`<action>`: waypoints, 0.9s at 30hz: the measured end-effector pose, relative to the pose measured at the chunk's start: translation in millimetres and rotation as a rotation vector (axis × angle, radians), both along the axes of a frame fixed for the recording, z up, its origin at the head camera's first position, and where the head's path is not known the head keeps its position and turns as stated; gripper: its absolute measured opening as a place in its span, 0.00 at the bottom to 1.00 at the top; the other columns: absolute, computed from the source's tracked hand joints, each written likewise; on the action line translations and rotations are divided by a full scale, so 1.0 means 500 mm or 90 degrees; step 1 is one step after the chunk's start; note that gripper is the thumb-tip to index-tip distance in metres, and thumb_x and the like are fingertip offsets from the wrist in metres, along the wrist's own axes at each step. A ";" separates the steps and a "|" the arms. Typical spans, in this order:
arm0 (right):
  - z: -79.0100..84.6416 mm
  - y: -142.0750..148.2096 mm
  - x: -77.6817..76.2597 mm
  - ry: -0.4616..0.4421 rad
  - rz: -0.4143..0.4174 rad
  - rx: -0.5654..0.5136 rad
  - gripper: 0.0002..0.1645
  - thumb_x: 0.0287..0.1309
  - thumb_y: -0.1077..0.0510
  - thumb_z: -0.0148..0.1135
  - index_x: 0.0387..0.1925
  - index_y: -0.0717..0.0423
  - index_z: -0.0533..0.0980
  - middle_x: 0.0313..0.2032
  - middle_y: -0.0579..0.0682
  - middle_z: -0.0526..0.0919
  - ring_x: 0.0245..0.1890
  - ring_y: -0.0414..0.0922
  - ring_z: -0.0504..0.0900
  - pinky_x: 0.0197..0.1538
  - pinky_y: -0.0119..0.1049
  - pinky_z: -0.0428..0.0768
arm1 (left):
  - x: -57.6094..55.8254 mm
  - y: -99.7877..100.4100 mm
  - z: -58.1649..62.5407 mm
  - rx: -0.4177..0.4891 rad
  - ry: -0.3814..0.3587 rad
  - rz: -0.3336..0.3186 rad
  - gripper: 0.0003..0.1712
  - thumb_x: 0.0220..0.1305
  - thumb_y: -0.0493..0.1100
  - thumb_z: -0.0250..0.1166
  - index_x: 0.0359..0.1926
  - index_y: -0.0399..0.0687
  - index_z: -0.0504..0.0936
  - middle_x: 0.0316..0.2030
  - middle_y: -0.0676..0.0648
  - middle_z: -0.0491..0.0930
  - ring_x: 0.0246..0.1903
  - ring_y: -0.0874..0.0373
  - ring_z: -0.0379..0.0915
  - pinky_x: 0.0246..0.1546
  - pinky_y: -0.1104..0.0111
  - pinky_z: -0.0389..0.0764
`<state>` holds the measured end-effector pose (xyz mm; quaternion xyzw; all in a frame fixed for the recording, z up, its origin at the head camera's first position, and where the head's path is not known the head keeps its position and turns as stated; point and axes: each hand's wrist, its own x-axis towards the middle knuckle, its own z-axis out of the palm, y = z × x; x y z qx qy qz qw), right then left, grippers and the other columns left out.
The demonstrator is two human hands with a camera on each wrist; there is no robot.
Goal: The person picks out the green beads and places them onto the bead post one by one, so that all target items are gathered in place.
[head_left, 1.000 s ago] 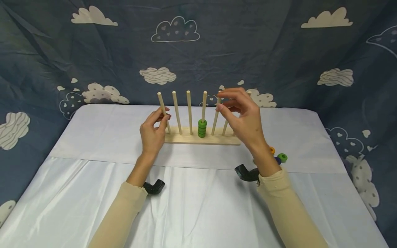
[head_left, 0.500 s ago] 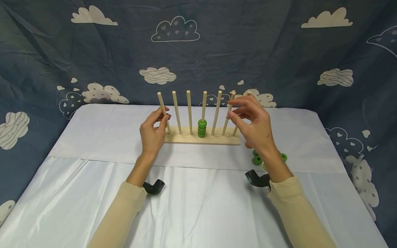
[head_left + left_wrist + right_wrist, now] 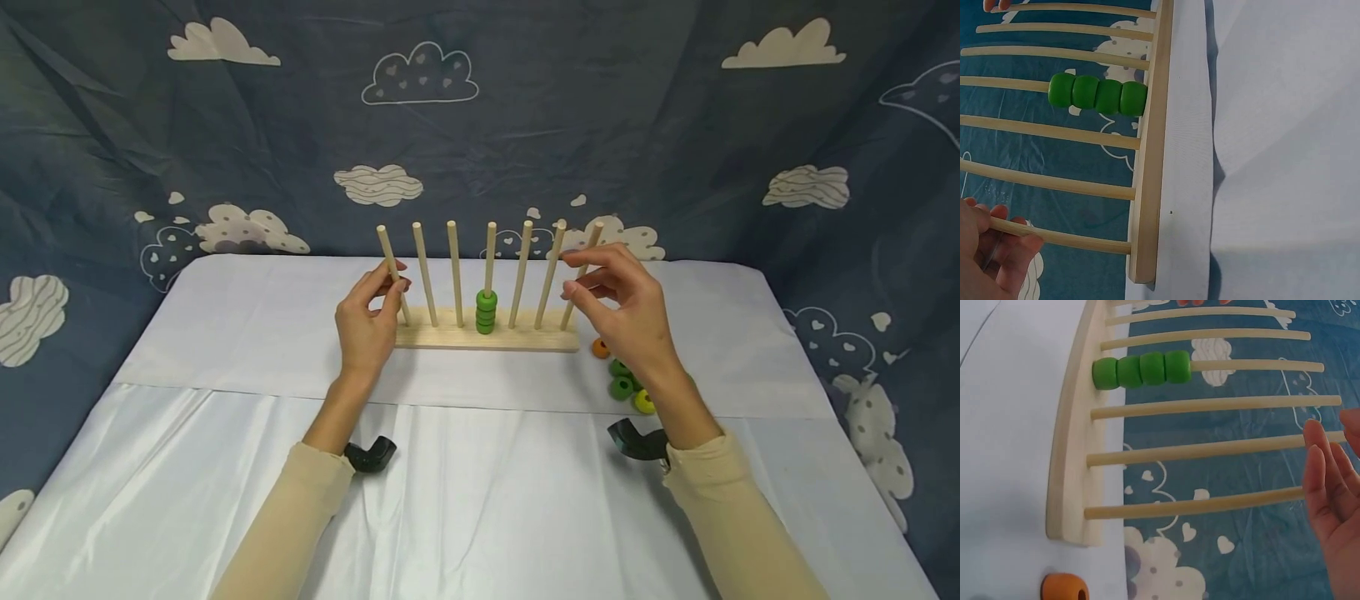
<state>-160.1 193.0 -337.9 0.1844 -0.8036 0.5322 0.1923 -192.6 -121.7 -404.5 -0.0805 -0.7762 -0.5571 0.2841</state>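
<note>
A wooden rack [image 3: 435,337] with a row of several upright pegs stands at the far side of the table. Its middle peg carries a stack of green beads [image 3: 486,313]. My left hand [image 3: 367,325] pinches the leftmost peg [image 3: 1085,242] between thumb and fingers, partway up. My right hand [image 3: 632,312] hovers at the right end with thumb and fingers apart, holding nothing. Its fingertips overlap the rightmost peg [image 3: 594,237] in the head view. That peg and its neighbour bear no beads in the right wrist view.
Loose beads lie on the white cloth right of the rack: an orange bead [image 3: 601,348], a yellow bead [image 3: 644,402] and green ones, partly hidden by the right forearm. A dark cloud-patterned curtain [image 3: 480,133] hangs behind the table.
My right hand has moved right along the pegs, from the one right of the green stack toward the last one. More loose beads show. The left hand has stayed on its peg.
</note>
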 end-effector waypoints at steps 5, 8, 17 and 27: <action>-0.006 0.011 0.007 -0.019 -0.020 0.016 0.19 0.64 0.67 0.70 0.56 0.58 0.82 0.48 0.49 0.80 0.39 0.33 0.85 0.49 0.21 0.82 | 0.000 0.000 -0.001 0.000 0.003 -0.005 0.12 0.71 0.35 0.67 0.53 0.40 0.87 0.42 0.39 0.89 0.42 0.48 0.87 0.33 0.84 0.83; -0.012 0.017 0.009 -0.030 -0.020 0.013 0.20 0.63 0.68 0.70 0.56 0.59 0.82 0.49 0.52 0.80 0.39 0.33 0.85 0.49 0.20 0.82 | -0.001 0.000 -0.003 -0.001 0.007 -0.009 0.12 0.71 0.34 0.67 0.52 0.40 0.87 0.42 0.38 0.89 0.43 0.46 0.87 0.34 0.84 0.84; -0.029 0.033 0.017 -0.039 -0.019 0.042 0.21 0.62 0.68 0.70 0.57 0.57 0.82 0.50 0.52 0.81 0.41 0.32 0.84 0.49 0.19 0.82 | -0.001 -0.003 -0.003 -0.001 0.008 -0.002 0.12 0.71 0.36 0.67 0.53 0.42 0.88 0.42 0.39 0.89 0.42 0.46 0.87 0.33 0.85 0.82; -0.043 0.053 0.021 -0.049 -0.025 0.048 0.21 0.63 0.68 0.70 0.57 0.58 0.81 0.50 0.54 0.81 0.40 0.31 0.84 0.49 0.18 0.82 | -0.002 -0.003 -0.002 -0.002 0.013 -0.005 0.12 0.71 0.36 0.67 0.53 0.40 0.87 0.42 0.38 0.89 0.42 0.46 0.87 0.32 0.85 0.83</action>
